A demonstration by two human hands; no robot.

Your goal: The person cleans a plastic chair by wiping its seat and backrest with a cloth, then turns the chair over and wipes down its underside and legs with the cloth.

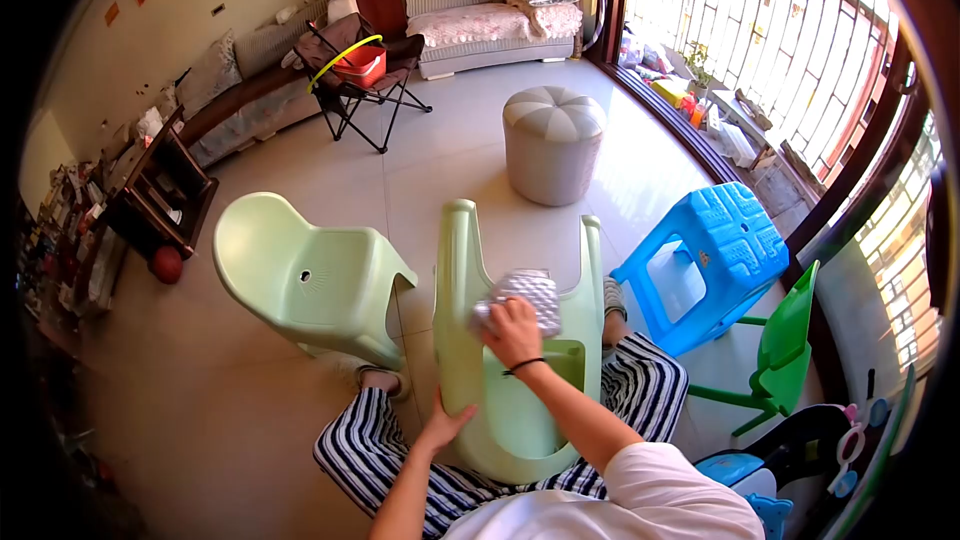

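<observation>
A pale green plastic chair (pixel 463 320) is tipped over between my knees, its legs pointing away from me and its hollow underside showing. My left hand (pixel 443 427) grips the chair's left side near the seat edge, thumb on the outside and the other fingers partly hidden. With my right hand (pixel 514 332) I press a silvery quilted cloth (pixel 540 302) against the chair between its legs. The cloth is bunched under my fingers. A second pale green chair (pixel 330 275) stands upright to the left, apart from my hands.
A blue plastic stool (pixel 735 230) and a green chair (pixel 785 345) stand close on the right. Ahead is a round pouf (pixel 554 150). Farther back, a folding chair (pixel 350 50) bears a red basket (pixel 362 67). A dark wooden table (pixel 160 195) and a red ball (pixel 165 265) are at left.
</observation>
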